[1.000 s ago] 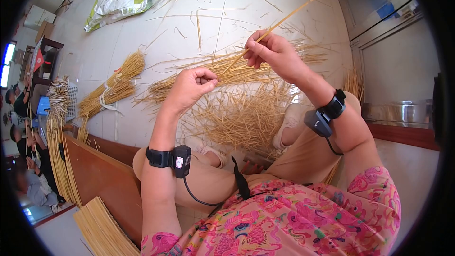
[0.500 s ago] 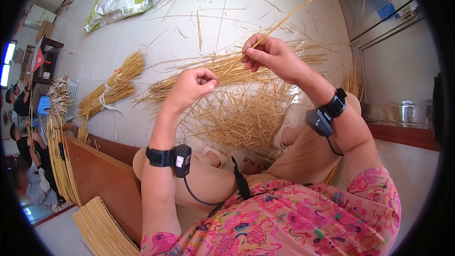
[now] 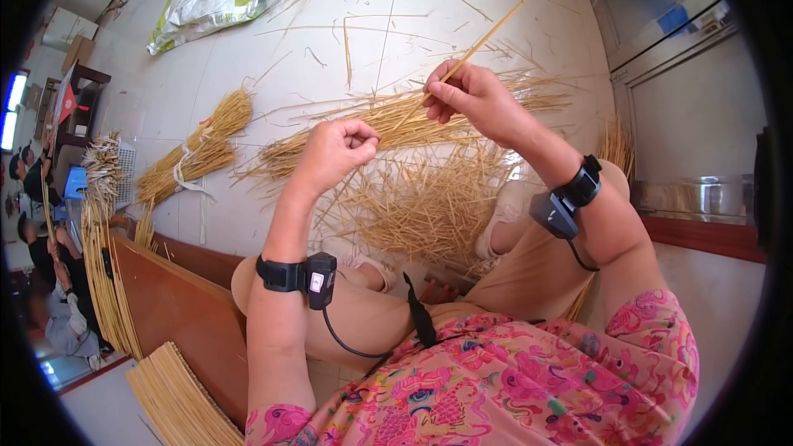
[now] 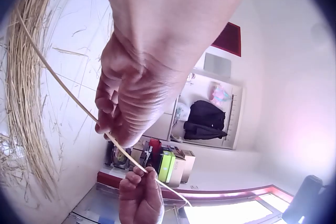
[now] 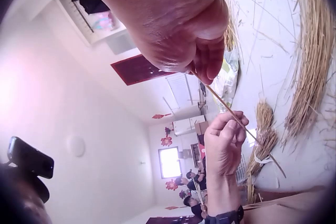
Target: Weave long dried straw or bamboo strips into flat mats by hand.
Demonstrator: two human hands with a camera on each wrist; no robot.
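Note:
One long straw stalk (image 3: 522, 12) runs slantwise between the hands and well out past the right one to the upper right. My left hand (image 3: 332, 153) pinches it between thumb and curled fingers. Higher up, my right hand (image 3: 475, 99) pinches the same stalk between thumb and forefinger. In the left wrist view the stalk (image 4: 63, 85) bends gently through both hands, and its other end passes over the straw pile. Below the hands lies a flat pile of straw (image 3: 339, 134), with a heap of short cut pieces (image 3: 429, 206) between the feet.
A tied straw bundle (image 3: 194, 153) lies left on the tiled floor, beyond a brown wooden board (image 3: 178, 314). A white and green bag (image 3: 211, 0) is at the back. A glass-and-metal cabinet (image 3: 677, 91) stands at right. Other people (image 3: 54, 239) sit at far left.
My right hand shifted slightly left, then held nearly still. The stalk's far end swung left at the top. The left hand has barely moved. At far left, another person's arms moved.

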